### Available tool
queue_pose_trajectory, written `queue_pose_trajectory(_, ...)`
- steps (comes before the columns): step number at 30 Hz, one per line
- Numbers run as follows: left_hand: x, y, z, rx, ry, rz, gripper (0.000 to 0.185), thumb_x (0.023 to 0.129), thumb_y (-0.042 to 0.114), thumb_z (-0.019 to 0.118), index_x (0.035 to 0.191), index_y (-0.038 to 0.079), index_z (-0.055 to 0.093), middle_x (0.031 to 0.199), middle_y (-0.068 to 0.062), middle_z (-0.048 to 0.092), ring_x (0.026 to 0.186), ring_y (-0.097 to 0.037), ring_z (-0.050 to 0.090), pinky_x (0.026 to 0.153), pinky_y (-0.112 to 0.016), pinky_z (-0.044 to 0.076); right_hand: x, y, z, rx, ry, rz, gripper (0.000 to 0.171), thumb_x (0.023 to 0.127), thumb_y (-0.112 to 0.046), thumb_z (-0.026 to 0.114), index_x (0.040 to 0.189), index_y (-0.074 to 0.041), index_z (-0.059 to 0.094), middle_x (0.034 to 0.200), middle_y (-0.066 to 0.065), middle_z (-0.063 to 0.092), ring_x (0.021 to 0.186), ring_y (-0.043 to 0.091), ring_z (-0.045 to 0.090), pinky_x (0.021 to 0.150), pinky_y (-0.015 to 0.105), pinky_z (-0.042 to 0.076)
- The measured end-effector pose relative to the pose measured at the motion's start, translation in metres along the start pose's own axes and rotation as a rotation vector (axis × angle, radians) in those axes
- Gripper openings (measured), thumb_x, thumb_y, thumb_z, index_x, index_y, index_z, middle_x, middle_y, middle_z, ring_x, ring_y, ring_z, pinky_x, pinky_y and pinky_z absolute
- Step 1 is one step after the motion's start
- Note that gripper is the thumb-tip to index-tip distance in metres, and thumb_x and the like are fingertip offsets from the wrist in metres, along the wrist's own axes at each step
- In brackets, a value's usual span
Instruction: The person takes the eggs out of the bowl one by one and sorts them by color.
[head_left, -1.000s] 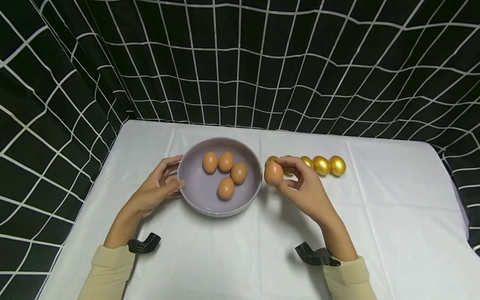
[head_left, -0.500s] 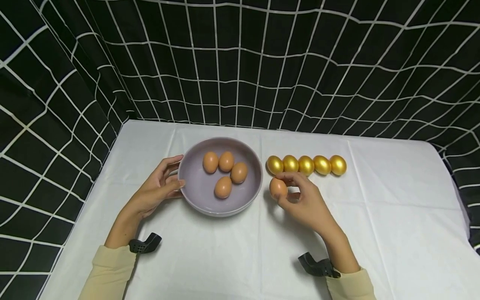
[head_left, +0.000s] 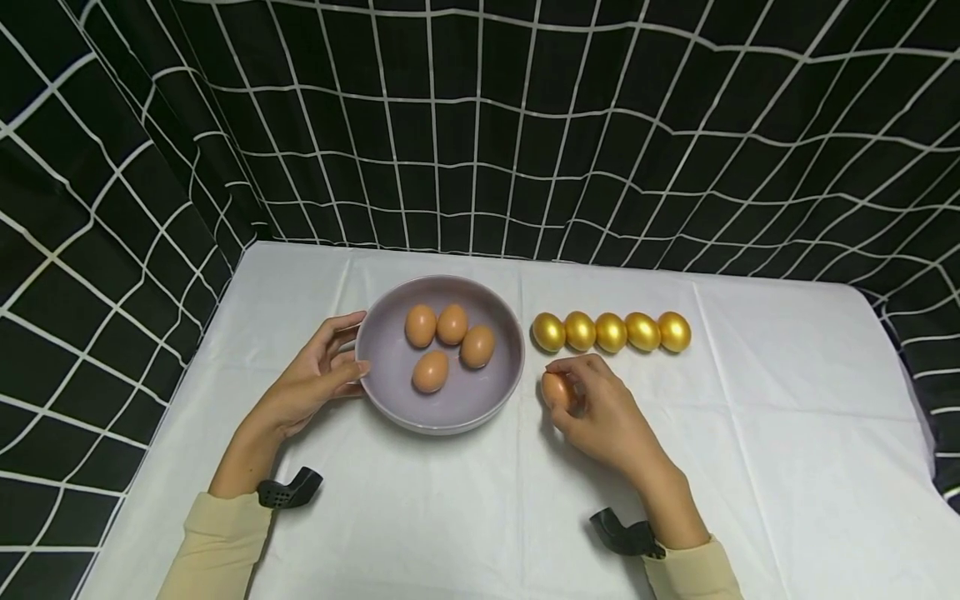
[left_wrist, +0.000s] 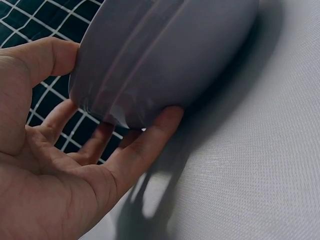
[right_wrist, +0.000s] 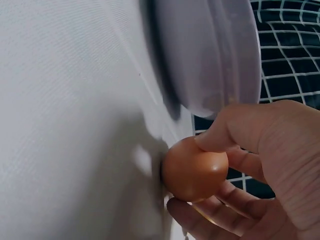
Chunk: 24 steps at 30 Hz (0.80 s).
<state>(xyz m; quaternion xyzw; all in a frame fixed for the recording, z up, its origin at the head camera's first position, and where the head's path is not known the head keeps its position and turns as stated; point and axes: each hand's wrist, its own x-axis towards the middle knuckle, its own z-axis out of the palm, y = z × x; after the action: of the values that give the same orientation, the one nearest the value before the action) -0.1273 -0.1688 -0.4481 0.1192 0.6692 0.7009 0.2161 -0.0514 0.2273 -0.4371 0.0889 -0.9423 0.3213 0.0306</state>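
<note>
A shallow mauve bowl (head_left: 397, 408) holds several brown eggs (head_left: 452, 325). My left hand (head_left: 318, 375) grips the bowl's left side, thumb at the rim and fingers spread along the outer wall, as the left wrist view shows. To the right of the bowl, my right hand (head_left: 603, 412) pinches another brown egg (right_wrist: 192, 170) between thumb and fingers. In the right wrist view this egg is right at the white cloth. Just beyond that hand lies a row of several golden eggs (head_left: 611, 333), side by side.
White cloth (head_left: 420, 517) covers the table. A black curtain with a white grid (head_left: 480, 125) hangs behind it and at the left. Each wrist wears a black mount (head_left: 288, 487).
My right hand has brought its brown egg down and toward me, uncovering the whole golden row. Inside the bowl, the nearest egg has rolled left. My left hand has stayed put.
</note>
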Motion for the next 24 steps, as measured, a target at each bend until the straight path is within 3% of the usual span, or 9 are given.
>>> queue_pose_trajectory(10,0.000,0.000,0.000,0.006,0.008,-0.006,0.075,0.101,0.000,0.060,0.165,0.010,0.024,0.167,-0.022,0.030,0.130,-0.010,0.061,0.092,-0.034,0.064,-0.002,-0.005,-0.003,-0.046,-0.016,-0.003,0.040,0.088,-0.009,0.078,0.128,-0.009,0.071,0.112,0.009,0.066,0.087,0.020,0.057,0.078,0.035,0.047)
queue_pose_trajectory(24,0.001,-0.001,-0.001,0.010,0.009,-0.013,0.074,0.101,0.001,0.061,0.165,0.012,0.024,0.167,-0.021,0.030,0.130,-0.010,0.060,0.092,-0.034,0.063,-0.001,-0.012,-0.009,-0.071,-0.071,0.012,0.051,0.090,-0.017,0.080,0.139,-0.013,0.065,0.131,0.008,0.065,0.101,0.024,0.060,0.088,0.045,0.051)
